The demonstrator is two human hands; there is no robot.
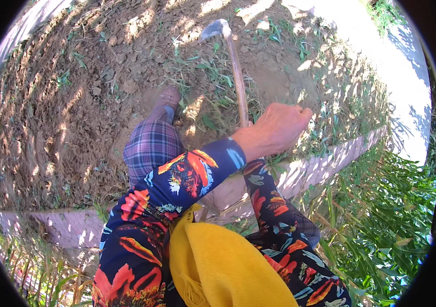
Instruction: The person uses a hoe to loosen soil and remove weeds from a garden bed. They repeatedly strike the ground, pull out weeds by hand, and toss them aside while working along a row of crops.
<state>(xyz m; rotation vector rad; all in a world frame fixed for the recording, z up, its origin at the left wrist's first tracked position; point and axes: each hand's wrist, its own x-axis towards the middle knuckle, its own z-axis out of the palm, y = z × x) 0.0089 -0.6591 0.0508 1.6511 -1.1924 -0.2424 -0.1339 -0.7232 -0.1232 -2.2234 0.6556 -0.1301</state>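
Note:
My left hand (279, 124) reaches across my body, knuckles up and fingers curled; its palm side is hidden, so I cannot see whether anything is in it. Beneath the left wrist, my right forearm (264, 188) leads up to the lower end of a hoe's wooden handle (236, 73). Most of the right hand is covered there; a fingertip (250, 123) shows against the handle. The hoe's curved metal blade (214, 30) points left, over or on the soil at the far end. Cut or pulled weeds (218, 86) lie around the handle.
Loose brown soil (87, 115) spreads to the left and ahead. My shoe (168, 96) is on it. A low brick edging (317, 167) runs across near me, with green leafy plants (386, 222) behind it at right. A sunlit paved strip (402, 88) borders the plot.

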